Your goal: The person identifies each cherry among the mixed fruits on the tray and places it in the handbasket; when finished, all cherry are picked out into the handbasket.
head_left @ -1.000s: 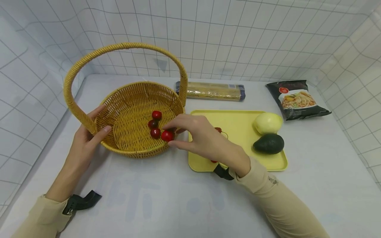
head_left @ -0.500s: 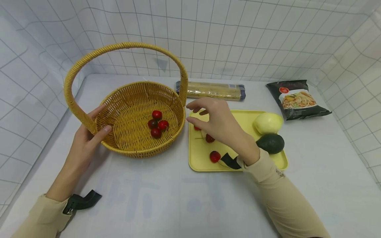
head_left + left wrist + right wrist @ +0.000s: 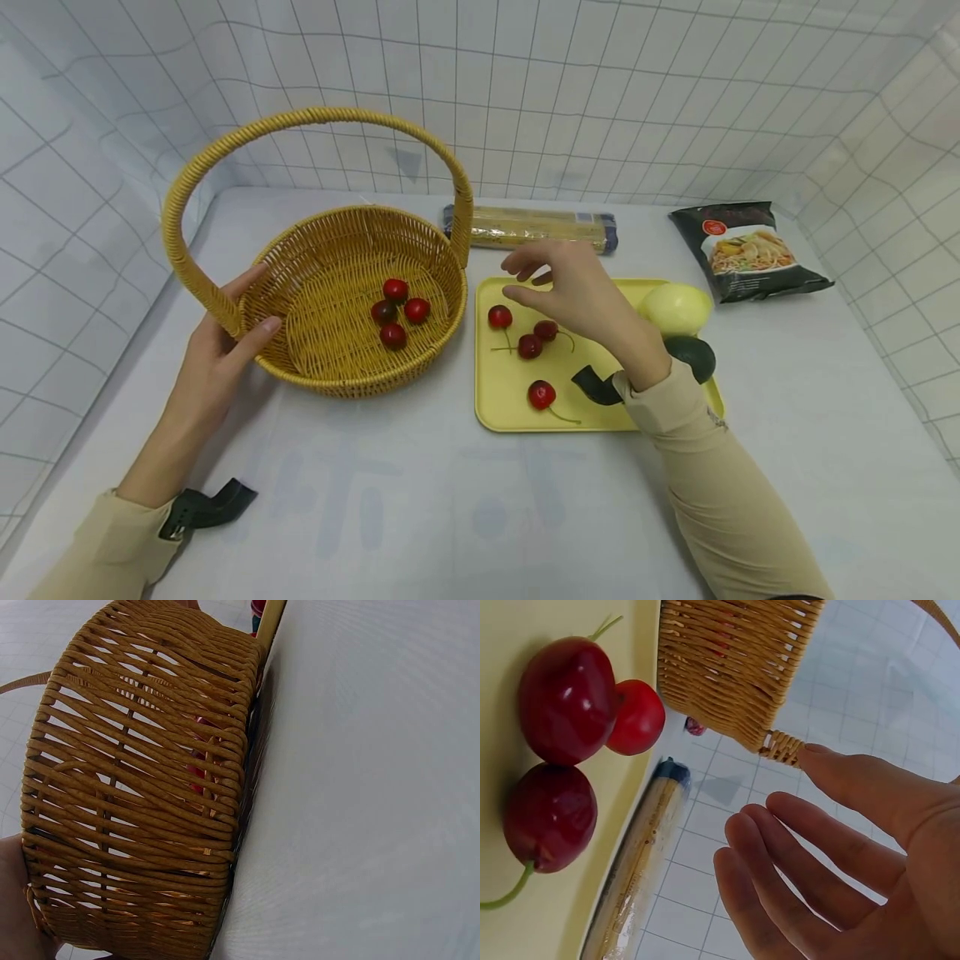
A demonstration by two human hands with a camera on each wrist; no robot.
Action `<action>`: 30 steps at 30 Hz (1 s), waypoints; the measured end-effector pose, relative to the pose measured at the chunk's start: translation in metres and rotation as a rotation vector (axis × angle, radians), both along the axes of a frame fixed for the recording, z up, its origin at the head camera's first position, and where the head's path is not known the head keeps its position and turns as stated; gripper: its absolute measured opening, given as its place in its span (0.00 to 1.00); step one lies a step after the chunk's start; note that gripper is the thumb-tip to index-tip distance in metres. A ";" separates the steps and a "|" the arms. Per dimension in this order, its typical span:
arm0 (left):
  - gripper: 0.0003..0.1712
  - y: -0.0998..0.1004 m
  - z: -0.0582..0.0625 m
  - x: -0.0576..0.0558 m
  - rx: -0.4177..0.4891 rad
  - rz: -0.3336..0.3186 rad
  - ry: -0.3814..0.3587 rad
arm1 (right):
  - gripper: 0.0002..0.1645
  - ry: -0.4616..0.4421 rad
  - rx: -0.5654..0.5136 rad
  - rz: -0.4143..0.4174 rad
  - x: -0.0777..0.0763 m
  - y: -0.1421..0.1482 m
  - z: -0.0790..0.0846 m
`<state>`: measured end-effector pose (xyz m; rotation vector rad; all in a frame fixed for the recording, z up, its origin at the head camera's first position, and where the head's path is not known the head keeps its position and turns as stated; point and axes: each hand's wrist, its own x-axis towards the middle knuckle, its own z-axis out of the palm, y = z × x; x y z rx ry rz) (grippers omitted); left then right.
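Observation:
My left hand (image 3: 206, 354) grips the left side of the yellow wicker basket (image 3: 315, 337), by the foot of its tall arched handle, with the thumb over the rim. Several red cherries (image 3: 393, 336) lie together in the basket's right half. Over the yellow tray (image 3: 600, 417), my right hand (image 3: 577, 287) hangs with thumb and fingers apart, holding nothing. Below and left of it, several stemmed cherries (image 3: 542, 395) are spread on the tray. The right wrist view shows a dark red cherry (image 3: 566, 701) close up, with the spread fingers off to the right.
A pale yellow-green fruit (image 3: 675, 308) and an avocado (image 3: 692, 358), partly behind the right wrist, sit at the tray's right end. Behind the tray lies a long clear packet of noodles or pasta (image 3: 532, 227). A black food bag (image 3: 750, 250) lies at the back right.
The right hand let go of a cherry inside the basket, then moved right to over the tray. That cherry now lies beside the others. The left hand and basket stayed put.

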<state>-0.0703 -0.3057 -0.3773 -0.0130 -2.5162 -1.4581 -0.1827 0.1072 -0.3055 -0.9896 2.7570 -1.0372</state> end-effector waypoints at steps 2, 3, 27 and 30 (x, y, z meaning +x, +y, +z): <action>0.38 0.000 0.000 0.000 0.007 -0.003 0.000 | 0.17 -0.018 0.014 0.003 -0.001 0.000 -0.001; 0.38 0.001 0.000 0.000 0.011 -0.005 0.000 | 0.17 -0.025 0.019 0.004 -0.002 0.001 -0.001; 0.38 0.000 0.000 0.000 0.025 -0.004 -0.001 | 0.21 -0.125 0.167 0.098 -0.009 -0.012 -0.027; 0.38 0.000 0.000 0.000 0.024 -0.003 0.001 | 0.20 -0.107 0.184 0.099 -0.008 -0.012 -0.029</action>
